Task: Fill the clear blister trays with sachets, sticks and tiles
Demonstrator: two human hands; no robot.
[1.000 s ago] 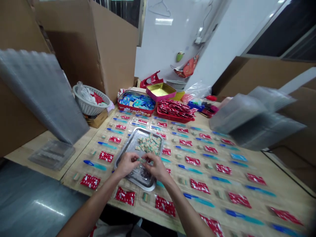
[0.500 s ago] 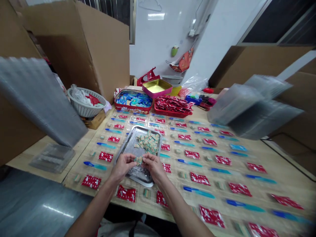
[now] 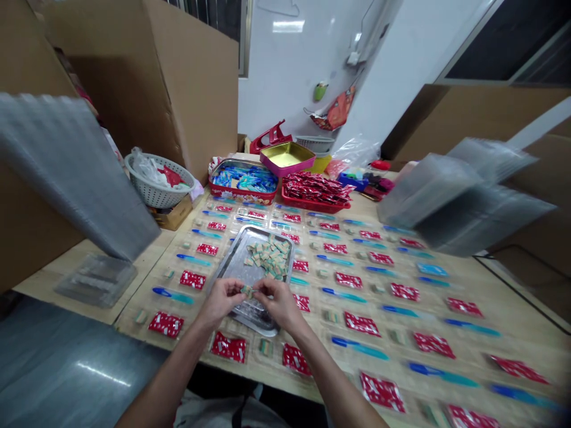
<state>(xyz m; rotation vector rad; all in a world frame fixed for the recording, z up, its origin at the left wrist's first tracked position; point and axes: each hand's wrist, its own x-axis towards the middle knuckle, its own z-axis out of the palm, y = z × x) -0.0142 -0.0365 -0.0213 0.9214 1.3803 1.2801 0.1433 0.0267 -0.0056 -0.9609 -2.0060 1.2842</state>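
My left hand [image 3: 224, 301] and my right hand [image 3: 277, 303] meet over the near half of a metal tray [image 3: 232, 261]. Between their fingertips is a small striped block [image 3: 247, 291], pinched from both sides. Fingers cover part of it, so I cannot tell if it is one piece or more. A heap of similar green-and-tan blocks [image 3: 270, 257] lies in the tray's far half. Around the tray, clear plastic packs stand in rows, many showing a red dotted packet [image 3: 166, 324], a blue pen-like item [image 3: 173, 295] and a striped block [image 3: 266, 347].
Behind the rows are a tin of blue packets [image 3: 243, 181], a red basket of red packets [image 3: 316, 191] and a pink-and-gold tin [image 3: 288, 156]. Stacked clear plastic trays stand at left [image 3: 84, 172] and right [image 3: 464, 202]. A grey basket [image 3: 156, 184] sits by a cardboard box [image 3: 196, 89].
My right hand's fingertips have drawn slightly left, closer to the left hand's. Less of the striped block shows between them. The view has shifted a little; the tray and packs stay put.
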